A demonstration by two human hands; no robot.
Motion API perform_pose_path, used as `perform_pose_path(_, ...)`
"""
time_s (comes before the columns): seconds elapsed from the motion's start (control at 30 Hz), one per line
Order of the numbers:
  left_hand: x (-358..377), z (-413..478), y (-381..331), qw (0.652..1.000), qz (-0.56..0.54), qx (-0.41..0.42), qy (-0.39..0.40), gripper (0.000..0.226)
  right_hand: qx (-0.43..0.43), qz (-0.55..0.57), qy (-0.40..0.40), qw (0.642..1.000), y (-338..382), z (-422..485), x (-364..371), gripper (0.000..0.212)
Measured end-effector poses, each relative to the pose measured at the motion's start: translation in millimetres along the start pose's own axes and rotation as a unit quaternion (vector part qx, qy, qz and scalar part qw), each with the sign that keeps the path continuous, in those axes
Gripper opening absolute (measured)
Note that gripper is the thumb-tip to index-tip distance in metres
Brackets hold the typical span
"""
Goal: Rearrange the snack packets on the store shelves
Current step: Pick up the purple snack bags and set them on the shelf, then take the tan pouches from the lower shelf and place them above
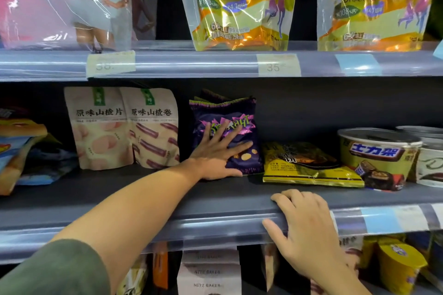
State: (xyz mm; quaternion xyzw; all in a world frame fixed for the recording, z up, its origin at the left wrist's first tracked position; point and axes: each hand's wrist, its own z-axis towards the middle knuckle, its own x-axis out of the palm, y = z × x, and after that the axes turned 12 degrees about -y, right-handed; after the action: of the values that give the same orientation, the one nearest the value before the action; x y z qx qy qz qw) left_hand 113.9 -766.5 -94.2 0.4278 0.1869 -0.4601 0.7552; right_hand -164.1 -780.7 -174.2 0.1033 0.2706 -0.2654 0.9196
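Left grip (pixel 215 153) flat, fingers spread, pressing purple snack packet (pixel 227 110) standing on middle shelf (pixel 143 189), just beside flat yellow packet (pixel 311 172). Right grip (pixel 309 230) curls over middle shelf front edge.

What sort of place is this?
Most likely a shop: grey tiered shelf with clear plastic price strip, paper tag printed 35, and packaged snacks like the purple foil packet.
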Motion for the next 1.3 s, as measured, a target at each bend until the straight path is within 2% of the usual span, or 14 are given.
perform_pose_path(0.2, -18, 4, -9, 0.998, 0.014, -0.016, 0.055, 0.089, 0.002, 0.001, 0.010, 1.000, 2, 0, -2, 0.043)
perform_pose_path(0.4, -45, -16, -31, 0.978, -0.124, -0.122, 0.114, 0.083, -0.001, 0.001, 0.009, 1.000, 3, 1, -5, 0.045)
perform_pose_path(0.57, -80, -40, -36, 0.958, -0.164, -0.140, 0.188, 0.068, -0.009, -0.012, 0.024, 1.000, 4, 4, -7, 0.051)
perform_pose_path(0.87, -140, -87, -44, 0.951, -0.206, -0.155, 0.171, 0.061, 0.019, 0.013, 0.141, 0.990, 11, 19, -32, 0.056)
perform_pose_path(1.1, -191, -142, -70, 0.947, -0.241, -0.169, 0.129, 0.072, 0.056, 0.053, 0.142, 0.987, 40, 2, -78, 0.075)
perform_pose_path(1.2, -214, -178, -86, 0.947, -0.247, -0.176, 0.110, 0.073, 0.082, 0.061, 0.164, 0.981, 57, -21, -97, 0.080)
perform_pose_path(1.3, -233, -216, -105, 0.943, -0.251, -0.176, 0.129, 0.074, 0.101, 0.044, 0.200, 0.973, 75, -50, -115, 0.086)
